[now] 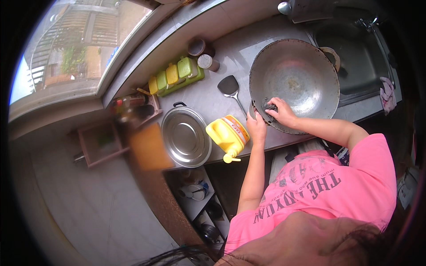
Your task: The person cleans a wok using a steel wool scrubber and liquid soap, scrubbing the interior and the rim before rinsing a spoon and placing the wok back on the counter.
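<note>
A large metal wok (299,79) with a scratched grey inside stands on the counter, its far handle over the sink's edge. My left hand (256,128) grips the wok's near handle at the rim. In my right hand (283,113) is a dark scouring pad (268,105), pressed against the inner wall close to that handle. A yellow pump bottle (226,133) lies beside my left wrist, its pump towards the counter's front edge. Just beyond, a spatula (228,86) with a black blade rests on the counter, the end of its handle near the wok's rim.
A steel sink (352,60) with a tap is at the right, a pink cloth (388,94) over its edge. To the left are a round metal lid (186,136), a green and yellow seasoning box set (176,74), a shaker jar (208,62) and an orange board (149,146). Open shelves hold dishes below.
</note>
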### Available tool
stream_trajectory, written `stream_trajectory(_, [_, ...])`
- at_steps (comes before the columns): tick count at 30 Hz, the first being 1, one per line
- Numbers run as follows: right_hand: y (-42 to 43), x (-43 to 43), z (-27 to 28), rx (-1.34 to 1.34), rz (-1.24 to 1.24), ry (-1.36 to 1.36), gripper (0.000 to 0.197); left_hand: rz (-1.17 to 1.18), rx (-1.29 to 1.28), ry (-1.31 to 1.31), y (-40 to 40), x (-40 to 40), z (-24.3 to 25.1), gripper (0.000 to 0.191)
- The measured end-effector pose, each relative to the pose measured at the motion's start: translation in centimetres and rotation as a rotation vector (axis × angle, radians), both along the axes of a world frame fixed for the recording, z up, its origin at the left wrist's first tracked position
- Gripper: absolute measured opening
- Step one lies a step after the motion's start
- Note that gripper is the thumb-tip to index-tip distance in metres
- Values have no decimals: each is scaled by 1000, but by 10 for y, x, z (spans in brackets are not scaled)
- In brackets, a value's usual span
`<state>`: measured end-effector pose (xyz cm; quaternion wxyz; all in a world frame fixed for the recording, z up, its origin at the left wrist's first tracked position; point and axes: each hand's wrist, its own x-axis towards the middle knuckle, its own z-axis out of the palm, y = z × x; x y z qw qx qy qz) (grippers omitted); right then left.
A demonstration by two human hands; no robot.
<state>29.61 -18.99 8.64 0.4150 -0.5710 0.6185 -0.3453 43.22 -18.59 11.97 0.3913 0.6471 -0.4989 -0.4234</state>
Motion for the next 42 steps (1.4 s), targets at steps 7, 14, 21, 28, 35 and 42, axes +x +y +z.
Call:
stream_trajectory(7, [-123, 13, -11, -321, -699, 27, 30, -100, 41, -71, -1, 0, 3, 32])
stream_trajectory(14, [-106, 27, -14, -233, -528, -18, 32, -74, -18, 36, 6, 0, -9, 34])
stream_trajectory(21, [-71, 50, 5, -392, -250, 18, 32, -47, -46, -83, 6, -1, 7, 29])
stream_trajectory(28, [-47, 56, 8, -303, -208, 64, 30, -78, -43, -139, 9, 2, 7, 31])
stream_trajectory(35, [-55, 59, 5, -215, -311, 5, 30, -95, -111, -241, 5, 4, 1, 31])
stream_trajectory(42, [-108, 40, 3, -262, -523, 5, 30, -66, -29, -114, 1, -7, 9, 30])
